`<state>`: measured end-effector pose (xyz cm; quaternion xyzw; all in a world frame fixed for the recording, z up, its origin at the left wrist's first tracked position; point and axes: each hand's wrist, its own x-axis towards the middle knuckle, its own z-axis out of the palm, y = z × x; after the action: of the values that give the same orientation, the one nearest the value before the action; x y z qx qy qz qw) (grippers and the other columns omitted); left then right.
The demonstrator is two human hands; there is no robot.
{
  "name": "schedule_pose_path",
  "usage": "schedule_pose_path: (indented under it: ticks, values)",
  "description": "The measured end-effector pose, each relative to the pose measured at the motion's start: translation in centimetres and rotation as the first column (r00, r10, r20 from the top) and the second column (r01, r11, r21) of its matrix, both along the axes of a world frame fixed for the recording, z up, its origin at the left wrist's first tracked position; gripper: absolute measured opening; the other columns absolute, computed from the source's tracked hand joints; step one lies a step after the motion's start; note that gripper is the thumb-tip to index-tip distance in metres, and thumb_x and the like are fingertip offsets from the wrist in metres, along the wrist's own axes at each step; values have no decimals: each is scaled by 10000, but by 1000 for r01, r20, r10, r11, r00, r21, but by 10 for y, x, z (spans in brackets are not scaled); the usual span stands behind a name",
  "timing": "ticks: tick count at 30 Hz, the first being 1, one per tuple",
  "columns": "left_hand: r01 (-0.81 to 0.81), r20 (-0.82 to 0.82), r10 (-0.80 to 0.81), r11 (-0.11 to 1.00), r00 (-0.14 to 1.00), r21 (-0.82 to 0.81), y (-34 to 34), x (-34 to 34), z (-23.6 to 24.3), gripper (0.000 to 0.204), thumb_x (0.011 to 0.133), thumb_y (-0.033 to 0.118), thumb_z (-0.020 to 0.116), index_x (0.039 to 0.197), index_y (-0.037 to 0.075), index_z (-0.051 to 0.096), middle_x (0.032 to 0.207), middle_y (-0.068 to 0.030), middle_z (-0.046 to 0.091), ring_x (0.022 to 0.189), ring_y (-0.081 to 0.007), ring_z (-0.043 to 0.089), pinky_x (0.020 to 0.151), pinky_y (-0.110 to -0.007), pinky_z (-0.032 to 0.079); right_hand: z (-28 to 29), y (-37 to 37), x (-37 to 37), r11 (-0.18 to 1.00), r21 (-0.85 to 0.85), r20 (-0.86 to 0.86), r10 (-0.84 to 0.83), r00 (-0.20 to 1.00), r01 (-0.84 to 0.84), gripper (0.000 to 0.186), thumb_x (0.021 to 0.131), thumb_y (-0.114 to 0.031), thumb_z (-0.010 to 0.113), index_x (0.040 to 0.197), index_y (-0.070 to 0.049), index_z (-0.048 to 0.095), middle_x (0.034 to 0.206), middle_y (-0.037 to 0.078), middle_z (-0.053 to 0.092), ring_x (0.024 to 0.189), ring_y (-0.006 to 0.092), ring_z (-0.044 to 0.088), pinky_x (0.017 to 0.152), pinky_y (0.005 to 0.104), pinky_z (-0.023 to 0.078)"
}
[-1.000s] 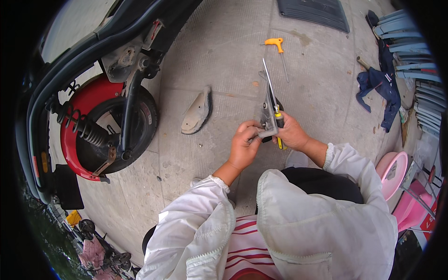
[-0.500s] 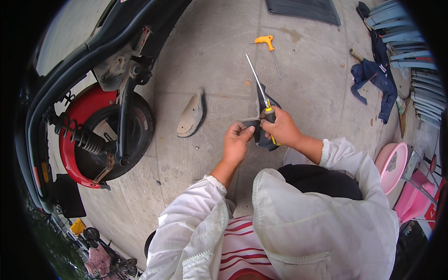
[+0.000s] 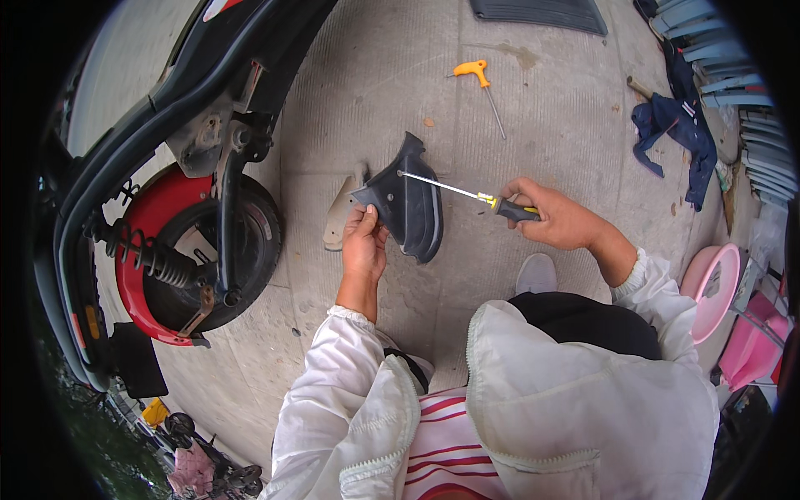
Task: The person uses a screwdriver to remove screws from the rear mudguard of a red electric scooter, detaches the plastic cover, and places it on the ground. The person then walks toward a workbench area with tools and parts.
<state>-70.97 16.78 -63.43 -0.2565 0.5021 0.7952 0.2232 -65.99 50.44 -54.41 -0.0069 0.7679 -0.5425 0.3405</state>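
Observation:
My left hand (image 3: 363,239) pinches the lower left edge of a curved black plastic cover (image 3: 414,212), holding it up in front of me. In my right hand (image 3: 548,215) is a screwdriver (image 3: 492,202) with a yellow and black handle, gripped by the handle's end. Its long metal shaft points left, and the tip meets the cover near a small hole or screw in its upper part. Partly hidden behind the cover and my left hand, a beige-backed piece (image 3: 337,212) lies on the pavement.
A scooter with a red rear fender (image 3: 133,250) and a black wheel (image 3: 258,242) stands at the left. Ahead lie an orange-handled hex key (image 3: 475,68) and a black mat (image 3: 546,12). Dark blue clothing (image 3: 679,133), stacked blue chairs (image 3: 733,79) and a pink basin (image 3: 712,292) are at the right.
The black cover has come left and been turned to show its broad face, partly covering the beige-backed piece. My right hand has moved right, and the screwdriver has swung from upright to pointing left.

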Motion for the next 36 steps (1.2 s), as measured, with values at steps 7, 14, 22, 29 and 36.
schedule_pose_path:
  ticks: [7,14,22,29,36]
  values:
    - [-10,-27,10,1000,1000,19,-2,-4,-2,186,1033,142,520,1172,54,606,1070,-38,690,915,-122,659,816,-257,535,-8,-11,12,992,-117,-151,-69,986,52,442,859,-78,639,1291,-42,555,1030,121,656,942,223,617,883,358,479]
    - [9,-85,-5,999,996,42,-9,-3,-11,215,1033,121,509,1206,18,584,1132,-63,680,980,-147,654,889,-287,520,-6,-10,12,994,-75,-109,-83,991,75,424,856,-78,644,1273,-26,589,1075,131,651,966,237,623,904,363,485]
    - [5,-111,-3,1000,994,17,-5,-5,-3,215,1034,121,505,1208,20,581,1141,-64,677,992,-148,651,902,-291,518,-5,-12,13,996,-59,-143,-71,987,63,416,845,-72,645,1256,-24,610,1059,126,659,945,225,623,891,354,488]
    - [-24,-116,24,1000,993,5,-4,-5,3,179,1031,119,515,1173,37,588,1117,-62,677,971,-142,652,885,-293,522,3,-13,12,984,-102,20,-146,989,147,417,847,-75,644,1259,-15,614,1045,95,665,937,179,616,880,334,488]
    - [27,-134,-27,1000,991,-3,-10,-5,-4,240,1039,129,499,1246,27,568,1176,-71,664,1042,-165,643,945,-322,508,1,-12,14,984,-99,-18,-151,988,149,434,840,-80,650,1268,-20,614,1053,97,670,961,188,620,901,334,482]
